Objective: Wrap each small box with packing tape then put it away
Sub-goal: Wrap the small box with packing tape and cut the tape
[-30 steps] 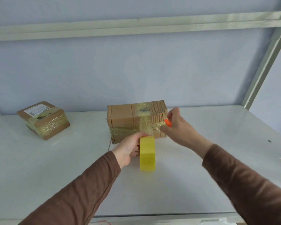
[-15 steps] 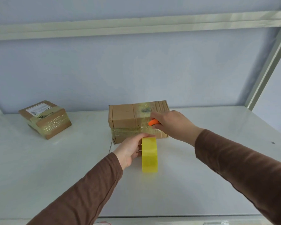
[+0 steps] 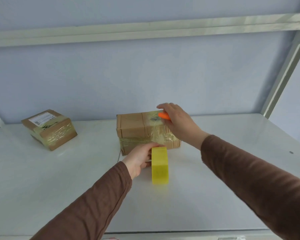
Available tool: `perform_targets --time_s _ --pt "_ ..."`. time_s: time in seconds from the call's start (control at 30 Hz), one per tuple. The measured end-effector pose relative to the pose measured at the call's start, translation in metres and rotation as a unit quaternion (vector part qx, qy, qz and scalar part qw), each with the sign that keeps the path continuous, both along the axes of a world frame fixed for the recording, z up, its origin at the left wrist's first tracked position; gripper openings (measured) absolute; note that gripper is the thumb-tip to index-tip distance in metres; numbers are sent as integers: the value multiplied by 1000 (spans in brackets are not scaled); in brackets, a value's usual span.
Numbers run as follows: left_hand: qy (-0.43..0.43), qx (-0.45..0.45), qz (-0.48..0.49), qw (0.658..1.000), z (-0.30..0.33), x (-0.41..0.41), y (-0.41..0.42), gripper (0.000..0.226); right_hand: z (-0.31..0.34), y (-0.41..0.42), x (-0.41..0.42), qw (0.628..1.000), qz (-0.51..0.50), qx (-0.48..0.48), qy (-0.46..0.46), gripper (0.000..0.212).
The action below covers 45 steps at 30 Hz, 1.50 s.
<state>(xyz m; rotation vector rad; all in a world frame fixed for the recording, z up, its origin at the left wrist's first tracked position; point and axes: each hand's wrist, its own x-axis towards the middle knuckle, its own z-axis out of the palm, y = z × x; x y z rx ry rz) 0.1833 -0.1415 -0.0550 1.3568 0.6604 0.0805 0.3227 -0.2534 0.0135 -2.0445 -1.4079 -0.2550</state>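
Note:
A brown cardboard box [image 3: 133, 129] stands at the middle of the white shelf, with clear tape bands round it. My left hand [image 3: 139, 159] grips a yellow roll of packing tape [image 3: 159, 165] just in front of the box; a strip of tape runs from the roll up onto the box. My right hand [image 3: 177, 121] is over the box's top right, holding a small orange tool [image 3: 164, 115] while its fingers reach along the top edge over the tape.
A second, smaller taped box [image 3: 49, 129] with a white label lies at the back left of the shelf [image 3: 232, 196]. A metal upright [image 3: 284, 66] rises at the right, a crossbeam [image 3: 145, 30] runs overhead, and the wall is close behind.
My right hand with the orange tool has moved from the box's front face up to its top edge. The left hand and the roll have stayed in place.

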Motion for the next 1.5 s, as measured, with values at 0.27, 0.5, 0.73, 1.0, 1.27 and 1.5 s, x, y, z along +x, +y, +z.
perform_targets --time_s 0.27,0.5,0.73,1.0,1.27,1.5 --pt "68 103 -100 987 23 -29 24 29 -34 11 5 999 -27 18 -39 18" --pt "-60 227 -94 968 29 -71 24 28 -34 4 -41 977 45 156 138 35" --pt "-86 311 -126 938 27 -100 37 21 -50 16 -98 929 131 34 343 61" --pt "90 681 -205 698 53 -135 88 47 -85 64 -166 876 66 204 432 13" --pt "141 678 -178 699 18 -174 102 32 -117 80 -205 851 61 183 488 16" --pt "140 562 -163 799 3 -179 91 111 -112 79 -185 940 22 -18 341 25"
